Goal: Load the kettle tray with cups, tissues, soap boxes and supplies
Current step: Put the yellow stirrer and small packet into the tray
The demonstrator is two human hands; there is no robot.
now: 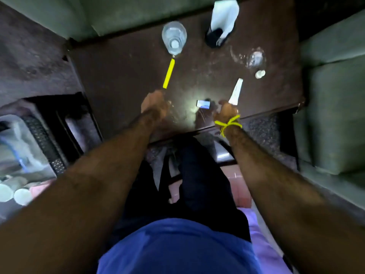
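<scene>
On the dark brown table [126, 80] my left hand [153, 104] is curled at the near end of a thin yellow stick [168, 73], which points away towards a clear water bottle [174, 37]. My right hand [225, 112], with a yellow thread tied round its wrist, grips the lower end of a white tube [236, 91]. Between the hands lies a small blue-and-white packet [203, 103]. A black holder with a white tissue [222, 20] stands at the back. No kettle tray shows in the blurred frame.
Crumpled clear plastic [254, 57] and white caps [260, 74] lie at the table's right. A cart at the left carries white cups [13, 193] and a dark mesh basket [45, 143]. Grey-green cushions [333, 107] flank the table on the right and back.
</scene>
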